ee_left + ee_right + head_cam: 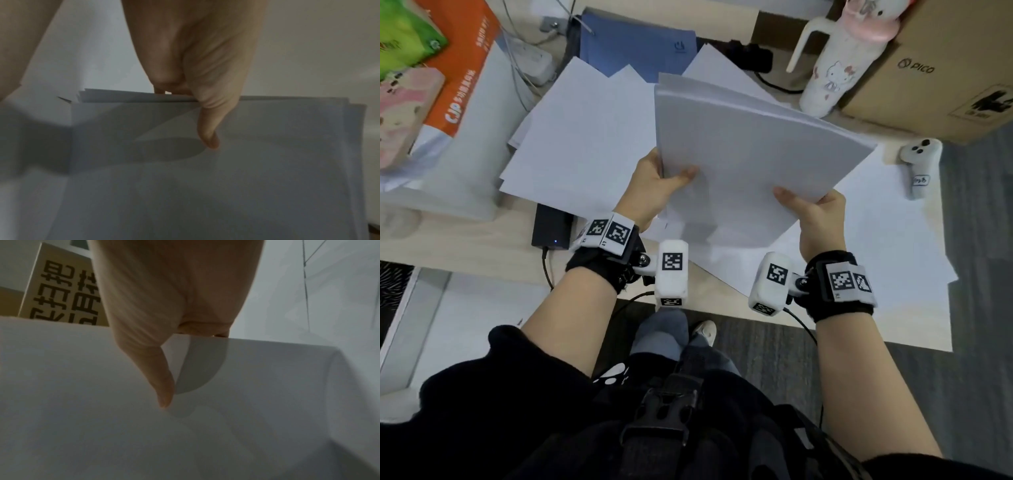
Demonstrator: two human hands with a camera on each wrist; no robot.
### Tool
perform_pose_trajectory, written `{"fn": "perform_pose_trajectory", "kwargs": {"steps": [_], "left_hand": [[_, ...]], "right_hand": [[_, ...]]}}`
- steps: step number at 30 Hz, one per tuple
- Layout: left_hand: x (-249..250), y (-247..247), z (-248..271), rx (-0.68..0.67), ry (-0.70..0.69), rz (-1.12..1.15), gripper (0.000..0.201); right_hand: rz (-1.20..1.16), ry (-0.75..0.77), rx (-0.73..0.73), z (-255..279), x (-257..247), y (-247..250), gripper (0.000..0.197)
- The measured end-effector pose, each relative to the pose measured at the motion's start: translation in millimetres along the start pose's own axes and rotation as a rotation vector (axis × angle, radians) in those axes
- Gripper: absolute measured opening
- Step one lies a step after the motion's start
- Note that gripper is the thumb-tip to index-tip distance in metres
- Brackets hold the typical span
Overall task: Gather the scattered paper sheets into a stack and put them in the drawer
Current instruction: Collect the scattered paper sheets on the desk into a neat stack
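A stack of white paper sheets (750,150) is lifted above the desk, tilted, held between both hands. My left hand (657,185) grips its left edge, thumb on top, fingers hidden beneath. My right hand (815,212) pinches its near right edge the same way. The left wrist view shows the left hand (203,100) with its thumb pressed on the stack (246,162), whose sheet edges are slightly uneven. In the right wrist view the right hand (164,353) has its thumb lying on the stack's top sheet (102,418). More loose sheets (582,137) lie spread on the desk, and others (876,240) lie under the stack at the right. No drawer is visible.
A white cartoon bottle (835,61) and a cardboard box (941,68) stand at the back right. A white controller (919,168) lies right of the sheets. A blue folder (633,48), a power strip (530,61) and colourful packages (421,68) are at the back left. A black device (551,228) lies near the desk's front edge (482,270).
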State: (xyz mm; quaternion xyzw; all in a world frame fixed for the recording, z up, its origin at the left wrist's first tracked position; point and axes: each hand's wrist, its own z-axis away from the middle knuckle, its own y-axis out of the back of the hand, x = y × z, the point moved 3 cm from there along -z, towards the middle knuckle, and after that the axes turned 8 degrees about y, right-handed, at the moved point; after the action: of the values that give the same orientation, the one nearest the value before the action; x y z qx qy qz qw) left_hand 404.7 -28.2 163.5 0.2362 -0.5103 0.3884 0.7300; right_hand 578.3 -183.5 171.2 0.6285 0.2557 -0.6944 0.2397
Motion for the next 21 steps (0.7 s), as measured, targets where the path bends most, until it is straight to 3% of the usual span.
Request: {"fn": "perform_pose_trajectory", "kwargs": {"steps": [8, 11, 15, 21], "left_hand": [[7, -6, 8, 0.027, -0.093, 0.045, 0.025], [7, -5, 7, 0.011, -0.072, 0.015, 0.038], [22, -1, 4, 0.059, -0.165, -0.015, 0.057], [32, -9, -5, -0.008, -0.119, -0.026, 0.035]], "right_hand": [[-0.039, 0.087, 0.014, 4, -23, 2, 0.020], [0.001, 0.060, 0.010, 6, -20, 4, 0.024], [0.036, 0.034, 0.015, 11, -13, 4, 0.028], [0.011, 0.082, 0.039, 11, -12, -4, 0.037]]}}
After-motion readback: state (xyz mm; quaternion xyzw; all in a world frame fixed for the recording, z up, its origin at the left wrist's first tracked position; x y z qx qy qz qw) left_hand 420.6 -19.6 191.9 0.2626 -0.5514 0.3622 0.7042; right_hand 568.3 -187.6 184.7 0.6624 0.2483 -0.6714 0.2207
